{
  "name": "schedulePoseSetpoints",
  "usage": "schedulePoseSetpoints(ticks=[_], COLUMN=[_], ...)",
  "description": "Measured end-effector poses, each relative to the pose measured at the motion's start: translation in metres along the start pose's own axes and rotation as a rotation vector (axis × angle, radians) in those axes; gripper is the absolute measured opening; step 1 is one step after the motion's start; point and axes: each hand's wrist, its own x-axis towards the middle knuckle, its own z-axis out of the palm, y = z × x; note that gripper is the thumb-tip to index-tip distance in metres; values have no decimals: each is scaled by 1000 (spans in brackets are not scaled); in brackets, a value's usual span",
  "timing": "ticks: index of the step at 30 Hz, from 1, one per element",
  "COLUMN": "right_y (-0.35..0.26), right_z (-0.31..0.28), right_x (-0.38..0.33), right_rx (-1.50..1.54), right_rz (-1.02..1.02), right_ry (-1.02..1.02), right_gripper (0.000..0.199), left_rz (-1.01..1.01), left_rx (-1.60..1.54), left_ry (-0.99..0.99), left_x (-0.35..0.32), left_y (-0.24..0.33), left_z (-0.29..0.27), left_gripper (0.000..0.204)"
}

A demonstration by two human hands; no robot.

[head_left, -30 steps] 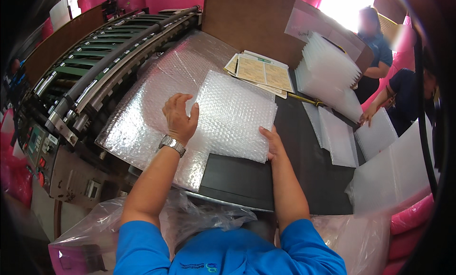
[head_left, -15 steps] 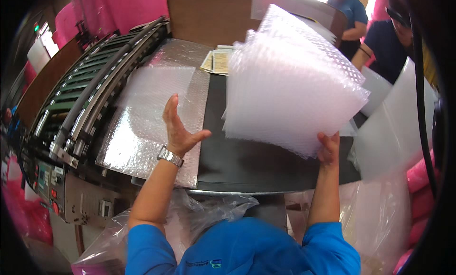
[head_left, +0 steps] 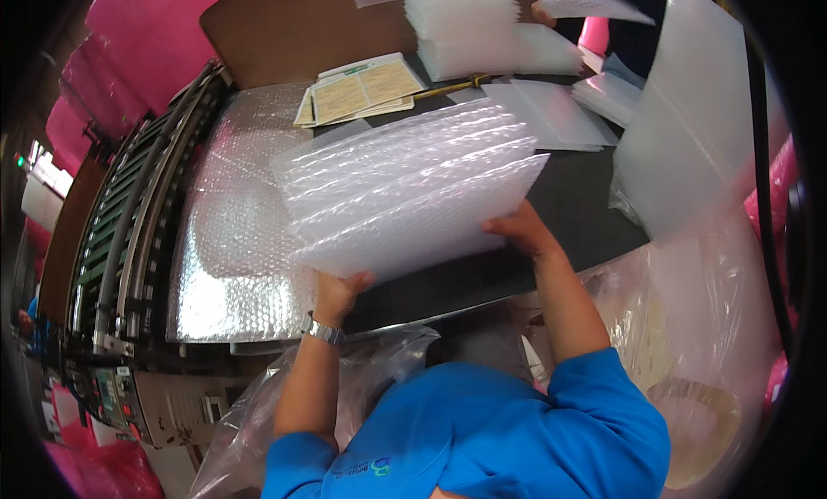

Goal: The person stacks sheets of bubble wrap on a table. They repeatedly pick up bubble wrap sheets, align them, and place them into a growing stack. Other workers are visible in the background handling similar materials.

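Bubble wrap sheets [head_left: 413, 197] are fanned out in the middle of the frame. At the far left is a machine [head_left: 138, 206] with rollers. Next comes a big shiny bubble sheet [head_left: 233, 197], lying flat. The left hand [head_left: 336, 294] is under the pile's near left corner, thumb out; its fingers are hidden, so I cannot tell how far open they are. Yellow papers [head_left: 362, 91], upper middle, have print too tiny to read. A blue shirt [head_left: 482, 421] has a small mark. The right hand [head_left: 524, 229] pinches the pile's right edge.
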Motion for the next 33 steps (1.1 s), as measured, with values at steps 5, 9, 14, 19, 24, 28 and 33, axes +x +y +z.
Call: schedulePoseSetpoints(ticks=[5, 9, 14, 19, 24, 28, 33], right_y=[-28, -132, -177, -163, -63, 6, 45], right_z=[21, 45, 104, 117, 45, 68, 72], right_x=[9, 2, 5, 19, 61, 74, 99], right_rx=[-232, -887, -1414, -1325, -449, -84, -34], right_rz=[-237, -560, -770, -981, -685, -193, -370], right_ry=[56, 12, -335, -78, 30, -237, -116], right_gripper=[70, 55, 52, 74, 107, 102, 89], left_rz=[84, 503, 104, 236, 192, 61, 80], left_rx=[90, 668, 374, -33, 6, 110, 147], left_ry=[310, 476, -45, 328, 287, 232, 398], left_x=[11, 12, 0, -5, -16, -25, -25], left_y=[36, 78, 79, 84, 61, 26, 21], left_z=[18, -12, -23, -1, -10, -10, -14], left_gripper=[82, 121, 84, 48, 43, 41, 41])
